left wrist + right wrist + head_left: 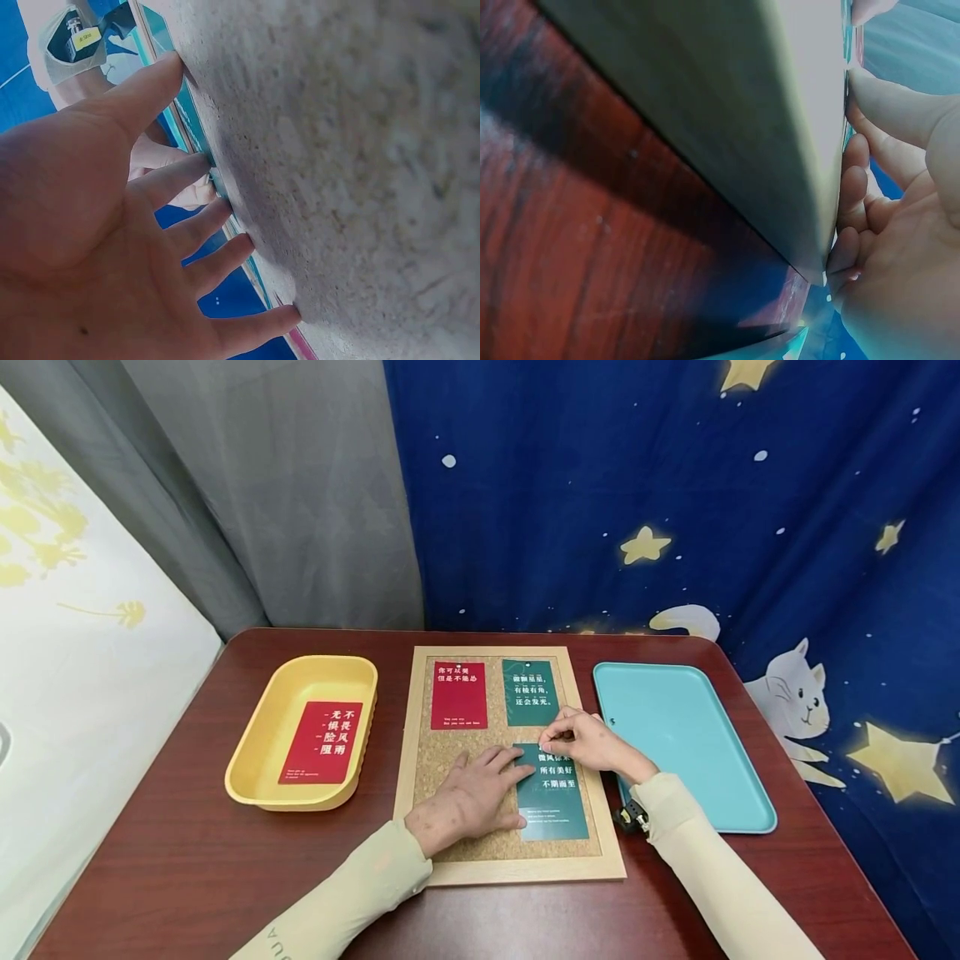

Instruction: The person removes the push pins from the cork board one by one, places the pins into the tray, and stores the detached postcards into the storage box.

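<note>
A cork board [465, 793] in a pale wooden frame lies on the table. On its lower right is a green card [551, 810] with white writing. My left hand [472, 797] rests with spread fingers on the cork, its thumb and index fingertips on the card's left edge. At the card's top edge my right hand [588, 739] pinches a small pushpin, mostly hidden by the fingertips; its other fingers are curled. Above, a red card [459, 702] and another green card [527, 710] are on the board, each with a small pin at its top.
A yellow basin [258, 752] to the left holds a red card [322, 743]. To the right is a blue tray [686, 743], with a small dark object [612, 722] at its left edge. Curtains [525, 502] hang behind the brown table [172, 827].
</note>
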Action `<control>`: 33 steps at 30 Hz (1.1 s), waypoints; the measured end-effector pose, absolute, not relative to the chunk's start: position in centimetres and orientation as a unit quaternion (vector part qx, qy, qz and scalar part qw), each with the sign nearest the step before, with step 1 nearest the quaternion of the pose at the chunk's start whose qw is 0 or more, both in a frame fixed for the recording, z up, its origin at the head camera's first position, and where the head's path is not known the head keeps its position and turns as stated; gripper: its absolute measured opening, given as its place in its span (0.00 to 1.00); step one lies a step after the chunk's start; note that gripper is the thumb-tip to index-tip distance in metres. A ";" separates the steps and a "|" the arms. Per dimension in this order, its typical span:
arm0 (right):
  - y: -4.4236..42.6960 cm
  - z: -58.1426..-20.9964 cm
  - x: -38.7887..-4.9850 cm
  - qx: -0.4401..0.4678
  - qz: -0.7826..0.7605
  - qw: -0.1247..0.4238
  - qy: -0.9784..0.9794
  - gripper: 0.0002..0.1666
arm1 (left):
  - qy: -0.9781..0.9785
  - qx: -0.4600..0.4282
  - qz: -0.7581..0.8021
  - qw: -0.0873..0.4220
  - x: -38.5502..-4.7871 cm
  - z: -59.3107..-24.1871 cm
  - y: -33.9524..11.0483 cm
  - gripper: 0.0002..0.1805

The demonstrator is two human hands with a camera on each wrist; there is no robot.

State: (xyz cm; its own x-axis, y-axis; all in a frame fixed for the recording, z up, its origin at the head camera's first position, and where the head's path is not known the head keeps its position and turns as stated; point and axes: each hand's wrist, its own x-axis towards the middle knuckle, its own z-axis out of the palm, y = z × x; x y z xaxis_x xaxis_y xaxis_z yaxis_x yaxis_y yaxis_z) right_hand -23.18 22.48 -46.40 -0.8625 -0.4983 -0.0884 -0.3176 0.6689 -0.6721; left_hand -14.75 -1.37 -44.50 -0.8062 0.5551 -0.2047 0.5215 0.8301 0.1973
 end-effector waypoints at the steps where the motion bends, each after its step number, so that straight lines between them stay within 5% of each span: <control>1: 22.5 -46.4 -23.2 -0.224 -0.338 0.136 0.904 0.05 | 0.948 0.283 0.065 0.128 -14.7 -44.5 -1.4 0.43; 33: 22.6 -46.6 -23.2 -0.224 -0.332 0.144 0.905 0.06 | 0.947 0.281 0.071 0.139 -14.7 -44.3 -1.5 0.42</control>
State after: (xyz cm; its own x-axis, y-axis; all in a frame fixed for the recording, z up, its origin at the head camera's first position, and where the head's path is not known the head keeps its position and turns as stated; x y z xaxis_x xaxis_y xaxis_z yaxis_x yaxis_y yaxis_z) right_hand -23.22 22.55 -46.61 -0.8584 -0.5008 -0.1111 -0.3101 0.6792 -0.6652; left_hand -14.75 -1.48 -44.35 -0.8036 0.5514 -0.2239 0.5119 0.8323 0.2127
